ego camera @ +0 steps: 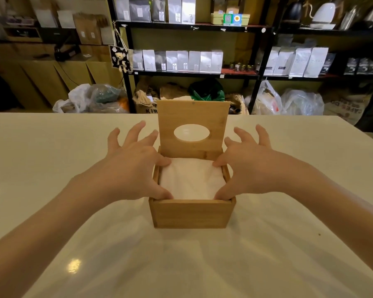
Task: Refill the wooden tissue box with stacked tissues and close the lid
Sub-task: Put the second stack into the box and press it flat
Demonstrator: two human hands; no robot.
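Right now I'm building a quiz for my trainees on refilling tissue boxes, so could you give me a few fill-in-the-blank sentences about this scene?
1. The lid of the wooden box stands ____.
2. The hole cut in the lid is ____ in shape.
3. The tissues lie ____ the box.
4. The left hand and right hand press the tissues with thumbs and ____ fingers.

Missing words: open; oval; inside; index
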